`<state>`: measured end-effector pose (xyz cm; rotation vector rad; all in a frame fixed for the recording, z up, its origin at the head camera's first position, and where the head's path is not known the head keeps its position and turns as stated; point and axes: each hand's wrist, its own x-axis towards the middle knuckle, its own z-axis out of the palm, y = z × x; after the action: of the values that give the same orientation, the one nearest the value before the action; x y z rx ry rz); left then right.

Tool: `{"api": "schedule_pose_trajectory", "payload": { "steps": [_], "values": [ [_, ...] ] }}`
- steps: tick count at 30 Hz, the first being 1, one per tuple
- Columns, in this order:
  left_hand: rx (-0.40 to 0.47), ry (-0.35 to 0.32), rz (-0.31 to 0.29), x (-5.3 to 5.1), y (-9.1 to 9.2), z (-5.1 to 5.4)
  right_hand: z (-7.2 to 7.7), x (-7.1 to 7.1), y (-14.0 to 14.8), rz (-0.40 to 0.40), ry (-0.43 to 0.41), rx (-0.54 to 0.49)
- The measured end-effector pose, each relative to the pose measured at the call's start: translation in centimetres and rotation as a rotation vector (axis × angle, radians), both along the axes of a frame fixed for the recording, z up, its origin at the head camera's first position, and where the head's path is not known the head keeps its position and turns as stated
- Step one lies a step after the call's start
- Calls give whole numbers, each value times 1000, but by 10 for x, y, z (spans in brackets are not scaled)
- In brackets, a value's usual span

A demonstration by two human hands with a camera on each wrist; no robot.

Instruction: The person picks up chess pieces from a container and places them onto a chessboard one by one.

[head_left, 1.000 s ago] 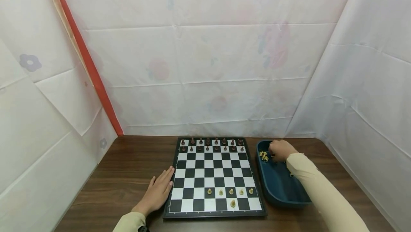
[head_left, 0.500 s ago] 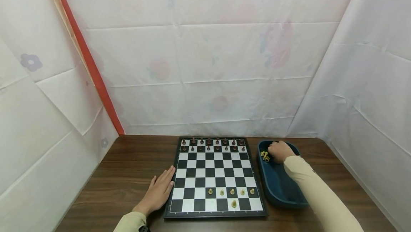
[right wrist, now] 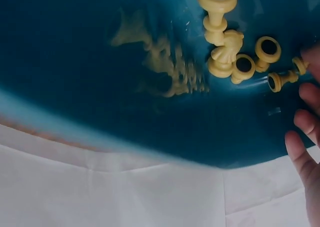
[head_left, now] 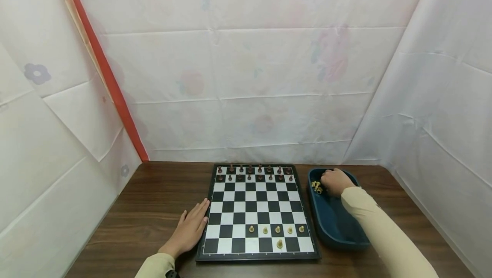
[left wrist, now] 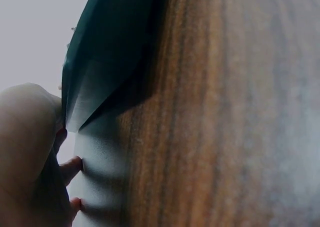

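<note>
In the head view, my left hand (head_left: 187, 232) lies with fingers extended along the left edge of the chessboard (head_left: 258, 257); in the left wrist view, its fingertips (left wrist: 74, 168) touch a dark surface. My right hand (head_left: 336, 182) reaches into the far end of the blue tray (head_left: 343, 244). The right wrist view has its fingers (right wrist: 309, 122) slightly bent and spread, one beside a small yellow piece (right wrist: 300, 65). Other yellow pieces lie nearby, including a knight (right wrist: 230, 47). Several pale pieces stand on the near rows, one of them (head_left: 279, 244) on the nearest row.
Two rows of dark red pieces (head_left: 260, 177) stand on the board's far side. Board and tray lie side by side on a brown wooden table (head_left: 161, 188). White sheeting (head_left: 246, 68) hangs behind and at both sides, with a red strip (head_left: 109, 79) on the left.
My right hand has shifted slightly left relative to the tray, and its wrist now hides loose pieces seen earlier. My left hand has stayed by the board's edge. The pieces on the board have not moved.
</note>
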<state>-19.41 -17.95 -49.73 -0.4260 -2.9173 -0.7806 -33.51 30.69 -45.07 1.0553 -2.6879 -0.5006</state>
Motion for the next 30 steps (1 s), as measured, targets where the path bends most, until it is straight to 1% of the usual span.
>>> {"api": "schedule_pose_trajectory", "payload": {
  "steps": [3,8,11,20,23,30],
  "values": [
    [-1,2,0,0,0,0,3,1,1,5,-30,-41],
    [2,-2,4,-1,0,1,14,5,-1,2,-123,-161],
    [2,-8,3,-1,0,1,20,8,-3,11,-143,-204],
    [-2,-23,0,-2,0,-2,34,14,-11,-5,-182,-222],
    [0,-35,-1,-3,0,-2,40,18,-17,12,-191,-242],
    [3,-39,-2,-3,0,-1,53,25,-32,70,-204,-286]
  ]
}}
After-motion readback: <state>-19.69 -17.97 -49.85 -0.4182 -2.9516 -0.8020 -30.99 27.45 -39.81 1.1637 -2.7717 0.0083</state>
